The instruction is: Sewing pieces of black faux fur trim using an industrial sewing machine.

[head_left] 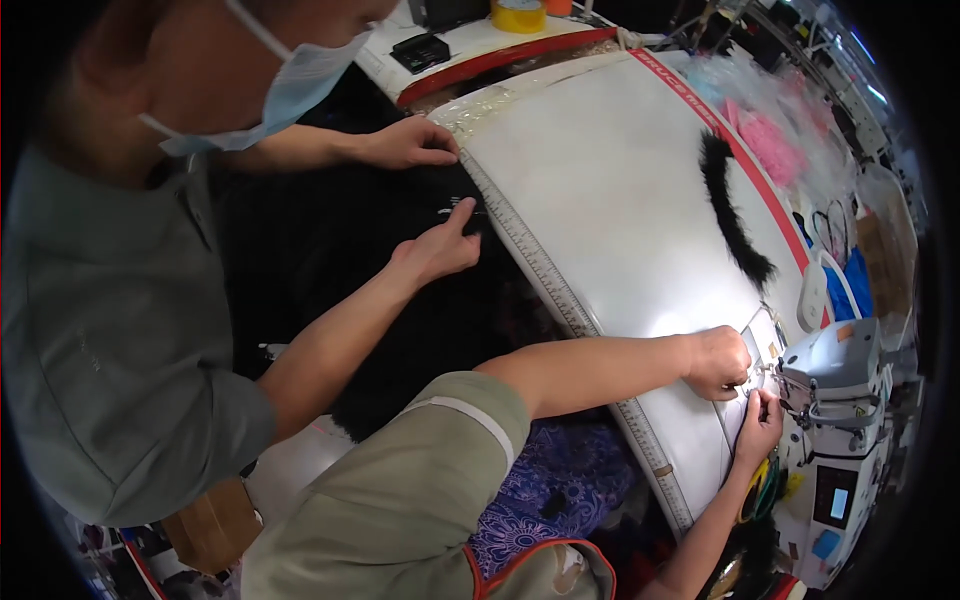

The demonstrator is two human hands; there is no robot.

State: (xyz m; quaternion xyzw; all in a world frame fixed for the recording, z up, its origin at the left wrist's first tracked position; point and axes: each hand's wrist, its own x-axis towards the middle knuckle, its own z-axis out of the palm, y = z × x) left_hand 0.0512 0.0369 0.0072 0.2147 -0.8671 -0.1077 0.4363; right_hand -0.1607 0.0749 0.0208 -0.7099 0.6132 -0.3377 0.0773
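Note:
Both my hands are at the needle area of a white sewing machine (836,360), under its bright light. My left hand (718,360) reaches across from the left, fingers curled in and closed beside the presser foot. Just nearer to me, my right hand (760,430) pinches with thumb and forefinger close to the needle. Whatever either hand grips is too small or hidden to make out. A curved strip of black fur (733,210) lies on the white table (600,200), beyond my left hand.
A measuring tape (520,245) runs along the table's near edge. At left, a masked co-worker's hands (440,245) rest over black material (330,230). Pink material in clear plastic (770,145) lies along the far right side. Yellow tape (518,15) sits on another table.

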